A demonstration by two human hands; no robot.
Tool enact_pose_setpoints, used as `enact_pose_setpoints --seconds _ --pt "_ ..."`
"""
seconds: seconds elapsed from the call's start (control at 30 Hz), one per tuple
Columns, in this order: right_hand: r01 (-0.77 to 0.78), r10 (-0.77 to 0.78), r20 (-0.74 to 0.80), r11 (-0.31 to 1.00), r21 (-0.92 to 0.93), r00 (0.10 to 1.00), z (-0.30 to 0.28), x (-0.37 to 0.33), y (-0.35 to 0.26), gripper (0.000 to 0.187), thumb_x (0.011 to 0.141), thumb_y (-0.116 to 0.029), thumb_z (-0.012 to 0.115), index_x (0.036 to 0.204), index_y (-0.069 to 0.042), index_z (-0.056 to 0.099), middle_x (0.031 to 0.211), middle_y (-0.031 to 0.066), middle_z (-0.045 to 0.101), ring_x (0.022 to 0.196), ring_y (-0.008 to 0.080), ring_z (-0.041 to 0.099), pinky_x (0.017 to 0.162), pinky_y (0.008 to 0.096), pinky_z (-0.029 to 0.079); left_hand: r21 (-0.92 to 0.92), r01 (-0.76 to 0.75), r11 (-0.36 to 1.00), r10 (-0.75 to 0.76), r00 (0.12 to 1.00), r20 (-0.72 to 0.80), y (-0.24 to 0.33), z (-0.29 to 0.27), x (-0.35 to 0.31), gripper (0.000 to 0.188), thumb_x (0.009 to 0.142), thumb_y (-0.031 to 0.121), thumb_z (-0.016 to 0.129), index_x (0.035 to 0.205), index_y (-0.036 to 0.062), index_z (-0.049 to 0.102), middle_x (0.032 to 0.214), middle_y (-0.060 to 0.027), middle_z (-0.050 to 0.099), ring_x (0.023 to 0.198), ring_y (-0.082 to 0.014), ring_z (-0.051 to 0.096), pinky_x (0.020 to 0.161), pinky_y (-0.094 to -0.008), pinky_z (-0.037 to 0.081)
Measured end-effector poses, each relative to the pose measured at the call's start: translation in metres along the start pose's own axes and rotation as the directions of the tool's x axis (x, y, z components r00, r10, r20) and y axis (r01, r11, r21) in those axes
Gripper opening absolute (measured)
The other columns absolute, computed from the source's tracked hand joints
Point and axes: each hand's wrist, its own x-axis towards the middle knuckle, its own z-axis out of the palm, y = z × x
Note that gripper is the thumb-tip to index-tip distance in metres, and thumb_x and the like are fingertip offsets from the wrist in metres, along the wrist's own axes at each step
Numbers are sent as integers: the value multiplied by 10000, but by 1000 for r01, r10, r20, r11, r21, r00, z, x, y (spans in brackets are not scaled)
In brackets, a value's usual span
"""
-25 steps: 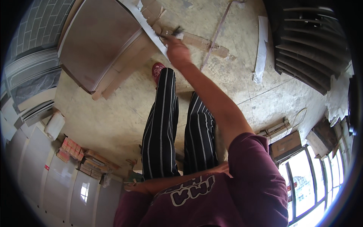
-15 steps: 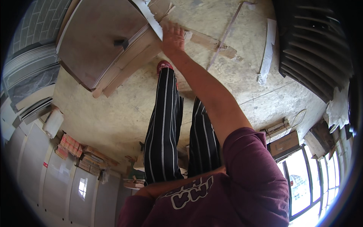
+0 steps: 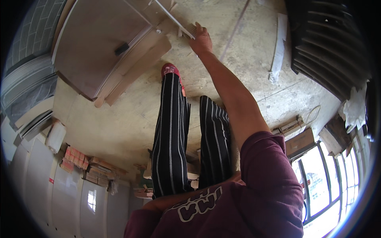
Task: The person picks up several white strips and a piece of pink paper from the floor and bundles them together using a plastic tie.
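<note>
My right hand [image 3: 201, 41] reaches out over the floor, its fingers closed at the near end of a long white strip [image 3: 170, 16]. A small piece of ribbed brown cardboard [image 3: 186, 31] shows beside the fingers. How far the fingers wrap round the strip is partly hidden. My left forearm [image 3: 178, 195] lies across my waist, with its hand hidden behind my right sleeve. Left of the strip is a large brown panel [image 3: 95, 47] with a small black object [image 3: 122, 48] on it. A brown cardboard strip [image 3: 139, 65] runs along the panel's edge.
My red shoe [image 3: 170, 69] stands near the panel's edge. A pale strip [image 3: 278, 49] lies on the concrete floor [image 3: 246, 75]. Dark stacked sheets [image 3: 329, 47] rise at the right. Red packs [image 3: 74, 158] and boxes [image 3: 299, 142] stand along the sides.
My right hand has moved right and gone from spread flat to closed. The white strip has swung right with it, and the cardboard piece has left its place on the floor.
</note>
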Motion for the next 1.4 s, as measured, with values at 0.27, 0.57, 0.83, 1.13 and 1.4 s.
enact_pose_setpoints --seconds 0.27,0.57,0.83,1.13,1.4 --pt "-184 307 -203 865 467 930 -67 16 89 665 577 -199 693 1186 -18 499 1126 187 471 1016 295 529 852 358 481 19 38 999 -39 996 83 -2 2 -5 245 762 284 526 869 66 557 884 -154 544 769 -297 573 677 -353 456" --pt "-543 554 -71 830 130 830 -65 47 90 497 638 -283 704 1059 -45 592 1081 169 542 1020 316 547 850 401 465 18 121 992 -123 984 130 -12 -1 2 261 774 296 523 908 75 556 921 -156 542 801 -299 571 700 -349 453" --pt "-680 706 -261 706 198 658 -52 46 61 285 732 -198 658 972 -100 538 1002 103 594 908 287 608 755 421 482 10 191 981 -190 967 167 -17 -5 10 277 785 307 521 943 83 555 953 -159 539 828 -301 570 721 -346 451" --pt "-633 688 -252 725 271 680 -52 41 64 311 720 -158 652 993 -99 515 1027 115 558 921 315 590 746 424 491 4 236 972 -232 955 183 -21 -4 11 295 798 319 518 982 92 554 990 -161 537 860 -303 568 744 -342 448" --pt "-625 691 -285 722 297 664 -56 42 55 249 732 -133 643 955 -82 544 1073 129 522 923 323 579 738 422 495 -8 263 965 -257 947 194 -22 -7 14 313 809 330 515 1017 100 553 1023 -164 535 888 -305 567 764 -339 445"
